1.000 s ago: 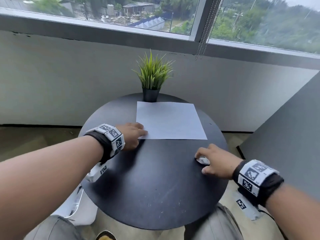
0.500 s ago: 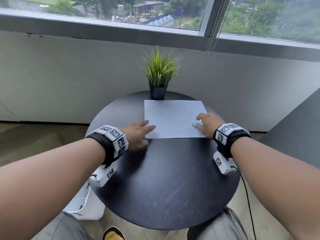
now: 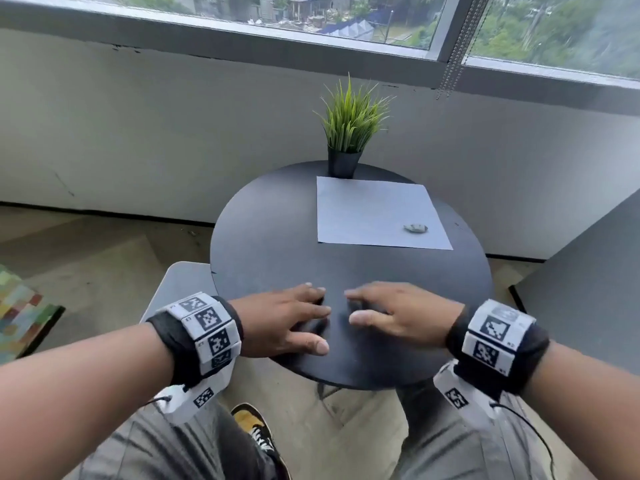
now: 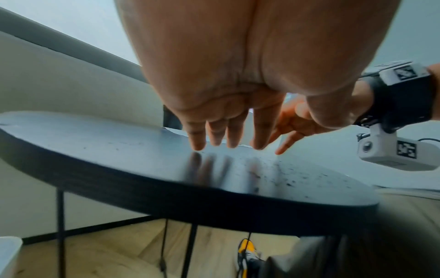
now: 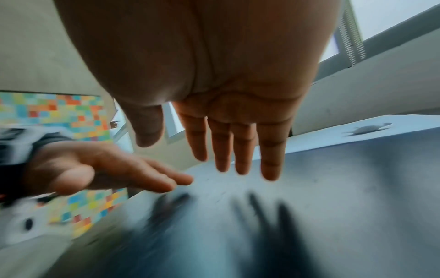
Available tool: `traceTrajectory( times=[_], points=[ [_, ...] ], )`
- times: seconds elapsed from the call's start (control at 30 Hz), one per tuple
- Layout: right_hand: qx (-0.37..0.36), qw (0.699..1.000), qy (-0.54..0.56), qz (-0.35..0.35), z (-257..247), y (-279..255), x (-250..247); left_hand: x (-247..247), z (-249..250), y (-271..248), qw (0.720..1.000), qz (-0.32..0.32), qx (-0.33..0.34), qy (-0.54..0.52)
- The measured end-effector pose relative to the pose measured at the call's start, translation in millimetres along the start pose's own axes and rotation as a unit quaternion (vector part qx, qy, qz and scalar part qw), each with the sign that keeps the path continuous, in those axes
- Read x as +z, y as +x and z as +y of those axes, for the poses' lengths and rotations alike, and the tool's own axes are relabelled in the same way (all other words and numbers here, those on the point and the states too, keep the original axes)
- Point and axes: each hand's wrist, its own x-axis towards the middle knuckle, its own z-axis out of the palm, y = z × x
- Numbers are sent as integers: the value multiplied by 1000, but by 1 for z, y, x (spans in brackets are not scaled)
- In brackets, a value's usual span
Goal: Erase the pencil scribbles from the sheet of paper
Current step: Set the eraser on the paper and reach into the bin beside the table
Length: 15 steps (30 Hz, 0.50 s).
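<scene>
A white sheet of paper point(image 3: 367, 213) lies flat on the far half of the round black table point(image 3: 277, 244); I see no pencil marks on it from here. A small grey eraser point(image 3: 415, 228) rests on the sheet near its right front corner and also shows in the right wrist view point(image 5: 366, 129). My left hand point(image 3: 294, 320) and right hand point(image 3: 391, 313) hover side by side over the table's near edge. Both palms face down with the fingers straight and hold nothing. Neither hand touches the paper or the eraser.
A potted green plant point(image 3: 349, 133) stands at the table's far edge, touching the sheet's back edge. A white seat point(image 3: 183, 285) sits left of the table, a grey panel point(image 3: 588, 271) to the right, and a colourful rug point(image 3: 20, 313) lies on the floor.
My right hand carried the eraser onto the sheet, let it go and pulled back. My left hand left the paper's corner. Both hands now hover near the table's front edge.
</scene>
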Motion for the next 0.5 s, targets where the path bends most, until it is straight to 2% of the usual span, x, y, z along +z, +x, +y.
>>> traceTrajectory(
  times=[0.03, 0.1, 0.17, 0.2, 0.27, 0.3, 0.33, 0.37, 0.4, 0.43, 0.47, 0.5],
  points=[
    [10, 1000, -2, 27, 6, 12, -10, 1, -3, 0, 1000, 25, -7, -15],
    [86, 994, -52, 45, 19, 37, -16, 2, -15, 5, 991, 91, -99, -12],
    [139, 985, -104, 12, 17, 49, 1, 7, -23, 7, 976, 101, -190, 24],
    [125, 985, -117, -17, 8, 47, 12, 11, -22, 6, 978, 89, -187, 35],
    [11, 991, -118, -60, -13, 33, 21, 20, -13, -1, 993, 66, -88, 30],
    [-61, 991, -97, -72, -21, 25, 17, 23, -8, -6, 996, 78, -31, -1],
    [-102, 990, -73, -65, -24, 23, 8, 23, -6, -10, 992, 115, 7, -43],
    [-97, 993, -46, -38, -21, 28, -2, 22, -8, -11, 982, 168, 12, -82],
    [-69, 997, -29, -3, -15, 37, -10, 18, -14, -10, 968, 226, -12, -108],
    [-23, 999, -36, 22, -10, 46, -16, 14, -22, -8, 956, 261, -67, -116],
    [16, 997, -62, 33, -6, 56, -17, 13, -31, -6, 948, 268, -135, -106],
    [42, 995, -91, 25, -6, 63, -13, 14, -37, -5, 944, 246, -205, -83]
  ],
)
